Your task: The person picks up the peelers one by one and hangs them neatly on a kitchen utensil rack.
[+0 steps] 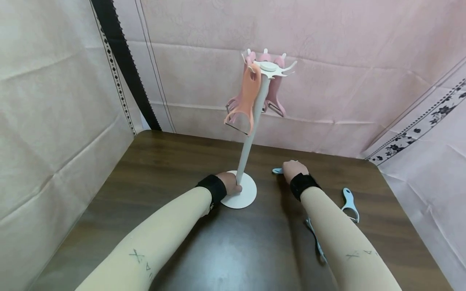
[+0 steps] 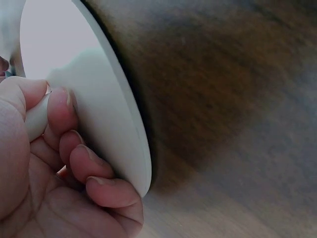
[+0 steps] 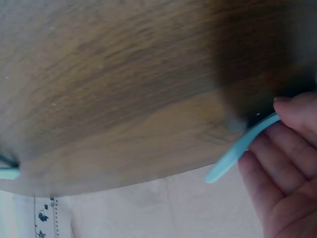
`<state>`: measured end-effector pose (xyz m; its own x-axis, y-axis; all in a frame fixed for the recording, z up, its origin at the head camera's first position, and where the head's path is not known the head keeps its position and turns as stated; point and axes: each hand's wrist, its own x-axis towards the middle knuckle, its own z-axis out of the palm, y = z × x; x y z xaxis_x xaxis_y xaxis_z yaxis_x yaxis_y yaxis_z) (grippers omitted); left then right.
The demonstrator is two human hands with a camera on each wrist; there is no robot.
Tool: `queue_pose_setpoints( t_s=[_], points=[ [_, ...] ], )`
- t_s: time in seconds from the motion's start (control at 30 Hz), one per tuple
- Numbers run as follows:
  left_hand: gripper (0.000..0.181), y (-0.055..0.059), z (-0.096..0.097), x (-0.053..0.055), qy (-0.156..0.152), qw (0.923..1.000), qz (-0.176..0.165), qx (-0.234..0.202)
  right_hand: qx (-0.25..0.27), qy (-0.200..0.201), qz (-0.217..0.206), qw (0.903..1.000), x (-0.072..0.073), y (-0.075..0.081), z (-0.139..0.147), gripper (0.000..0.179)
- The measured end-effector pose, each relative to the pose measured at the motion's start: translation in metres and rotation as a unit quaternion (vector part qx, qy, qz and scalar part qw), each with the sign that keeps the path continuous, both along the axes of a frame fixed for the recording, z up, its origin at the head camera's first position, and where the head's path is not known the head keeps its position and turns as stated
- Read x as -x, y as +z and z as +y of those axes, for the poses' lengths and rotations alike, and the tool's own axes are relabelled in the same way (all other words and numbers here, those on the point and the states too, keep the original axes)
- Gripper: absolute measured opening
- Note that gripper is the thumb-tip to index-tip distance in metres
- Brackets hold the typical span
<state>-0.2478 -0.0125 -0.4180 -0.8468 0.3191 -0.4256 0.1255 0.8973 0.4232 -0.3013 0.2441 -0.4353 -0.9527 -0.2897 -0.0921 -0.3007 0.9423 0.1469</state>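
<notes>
Left hand (image 1: 230,184) and right hand (image 1: 294,169) are both gripping something as I watch through the cameras. With the left, I have the pole of the white stand (image 1: 251,127) low down, thumb and fingers curled around it just above the round base (image 1: 247,196); the left wrist view shows me the other fingers bent against that base. With the right, I am pinching a blue peeler (image 3: 233,158) between thumb and fingers, at the far side of the table (image 1: 171,169), to the right of the stand. One end of it pokes out beyond my fingers, while the rest is hidden in the grip.

At the top of the stand, I can see an orange peeler (image 1: 251,89) hanging on the near left, with pink peelers (image 1: 274,87) behind it and beside the pole. Another blue peeler (image 1: 348,198) lies on the table right of my forearm. A further blue piece (image 1: 316,238) shows along the forearm's left edge, partly covered by the sleeve (image 1: 346,234). Pale cloth (image 1: 309,93) hangs behind the table.
</notes>
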Motion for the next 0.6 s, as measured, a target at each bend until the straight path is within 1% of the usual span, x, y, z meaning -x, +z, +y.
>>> queue_pose_setpoints(
  t_s=[0.03, 0.1, 0.13, 0.17, 0.2, 0.23, 0.27, 0.33, 0.4, 0.5, 0.6],
  points=[
    [0.028, -0.004, 0.001, -0.001, 0.001, 0.9999, 0.010, 0.001, 0.001, -0.003, 0.003, 1.0000, 0.000, 0.001, -0.001, 0.017],
    [0.032, -0.034, 0.003, 0.013, 0.000, 0.9994, 0.033, 0.006, 0.005, -0.008, 0.009, 0.9999, 0.000, 0.001, -0.003, 0.020],
    [0.033, -0.045, 0.002, 0.016, -0.002, 0.9988, 0.049, 0.002, 0.003, -0.008, 0.012, 0.9999, 0.000, 0.001, -0.004, 0.021],
    [0.033, -0.044, 0.002, 0.014, -0.005, 0.9985, 0.055, 0.001, 0.002, -0.008, 0.013, 0.9999, 0.000, 0.001, -0.005, 0.021],
    [0.034, -0.048, 0.002, 0.016, -0.007, 0.9983, 0.058, 0.000, 0.000, -0.007, 0.014, 0.9999, 0.000, 0.000, -0.006, 0.021],
    [0.034, -0.048, 0.001, 0.016, -0.008, 0.9983, 0.057, -0.001, -0.001, -0.006, 0.014, 0.9999, 0.000, 0.000, -0.006, 0.020],
    [0.035, -0.049, 0.001, 0.019, -0.007, 0.9986, 0.052, 0.001, -0.002, -0.005, 0.012, 0.9999, 0.000, -0.001, -0.007, 0.019],
    [0.035, -0.047, 0.000, 0.018, -0.001, 0.9989, 0.046, -0.003, -0.002, -0.011, 0.006, 0.9999, 0.001, 0.000, -0.009, 0.017],
    [0.035, -0.047, 0.000, 0.019, 0.002, 0.9991, 0.043, -0.005, -0.002, -0.022, 0.000, 0.9998, 0.001, 0.001, -0.011, 0.017],
    [0.034, -0.046, 0.000, 0.018, -0.001, 0.9986, 0.052, -0.005, -0.007, -0.041, -0.008, 0.9991, 0.001, 0.002, -0.014, 0.018],
    [0.034, -0.047, 0.002, 0.018, 0.001, 0.9987, 0.051, 0.000, -0.021, -0.048, -0.013, 0.9985, -0.001, 0.002, -0.016, 0.017]
  ],
)
